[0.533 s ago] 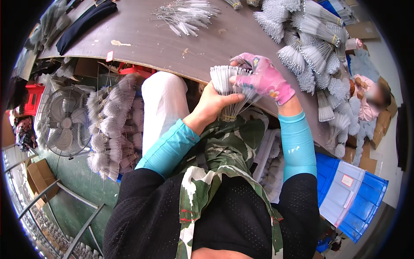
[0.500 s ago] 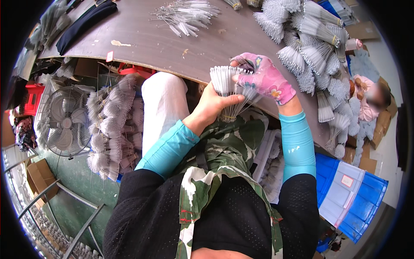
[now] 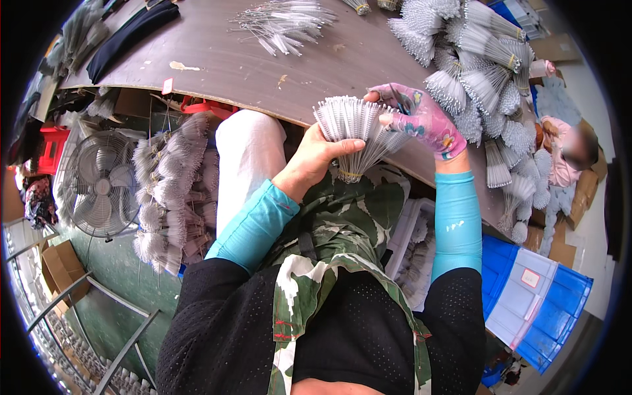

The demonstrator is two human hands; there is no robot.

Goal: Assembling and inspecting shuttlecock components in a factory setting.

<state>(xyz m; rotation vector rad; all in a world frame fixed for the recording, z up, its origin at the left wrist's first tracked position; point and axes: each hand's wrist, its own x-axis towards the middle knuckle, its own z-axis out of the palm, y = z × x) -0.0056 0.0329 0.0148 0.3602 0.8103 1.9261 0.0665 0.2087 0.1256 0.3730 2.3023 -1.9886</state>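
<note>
My bare left hand [image 3: 315,155] is wrapped round a bundle of thin wire brushes [image 3: 349,122]. Their white bristle ends fan out upward, and a yellowish band [image 3: 350,176] ties the wire stems at the bottom. On the right, my right hand [image 3: 424,122] wears a pink flowered glove with bare fingertips. Its thumb and fingers are apart, curved about the right edge of the fan, and the thumb seems to touch the bristles. Some of the right fingers are hidden behind the glove. The bundle is held over my lap, at the table's near edge.
Loose brushes [image 3: 286,23] lie on the brown table [image 3: 224,72]. Many tied bundles [image 3: 484,72] are heaped at its right side, near a seated person [image 3: 566,155]. Blue and white crates [image 3: 526,289] stand at the lower right. Left are a floor fan [image 3: 102,187] and hanging brush bundles [image 3: 168,184].
My right hand has shifted a little to the right, off the bundle's top. The brushes have spread into a wider fan, and my left hand has moved slightly to the left with them.
</note>
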